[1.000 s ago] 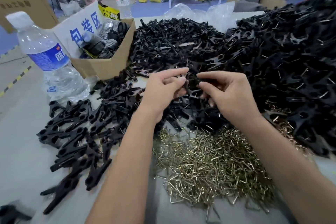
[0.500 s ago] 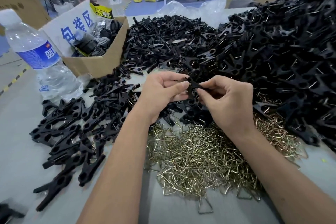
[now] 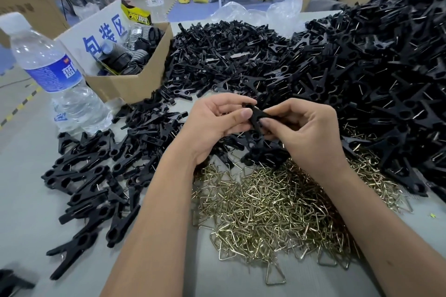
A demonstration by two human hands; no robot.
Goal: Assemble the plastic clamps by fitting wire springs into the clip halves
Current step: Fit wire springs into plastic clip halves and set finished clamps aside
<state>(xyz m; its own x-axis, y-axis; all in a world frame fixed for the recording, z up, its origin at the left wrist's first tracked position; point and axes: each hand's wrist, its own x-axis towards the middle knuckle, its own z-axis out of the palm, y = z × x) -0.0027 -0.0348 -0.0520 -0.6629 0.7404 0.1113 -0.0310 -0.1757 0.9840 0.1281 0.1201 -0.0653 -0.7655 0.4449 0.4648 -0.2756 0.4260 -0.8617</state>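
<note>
Item: black plastic clip halves (image 3: 256, 116), held above the middle of the table (image 3: 21, 190), between the far heaps and the near springs; the left hand (image 3: 214, 125) pinches them from the left with thumb and curled fingers, the right hand (image 3: 306, 132) pinches from the right, thumb tip pressed on the black plastic, remaining fingers curled under; both hands closed on the same piece, fingertips nearly touching; whether a wire already sits in it cannot be told. Stock: wire springs (image 3: 270, 207), brass-coloured bent triangles, heaped at near centre just under the wrists; loose black halves (image 3: 229, 55) piled at far centre; a tall heap of black clamps with wire showing (image 3: 386, 75) on the right; finished-looking clamps (image 3: 82, 190) spread on the near left. Handling, by judgement: halves light, rigid, smooth-faced, likely to slip if squeezed at the tapered tips; best taken by the flat sides near the round pivot hole, leaving the seat free; springs light, stiff and springy, with pointed ends apt to snag neighbours in the heap and prick a finger; best lifted singly by the closed bend. Sundries: water bottle (image 3: 48, 75) at far left; open cardboard box (image 3: 130, 79) of dark parts beside it.
</note>
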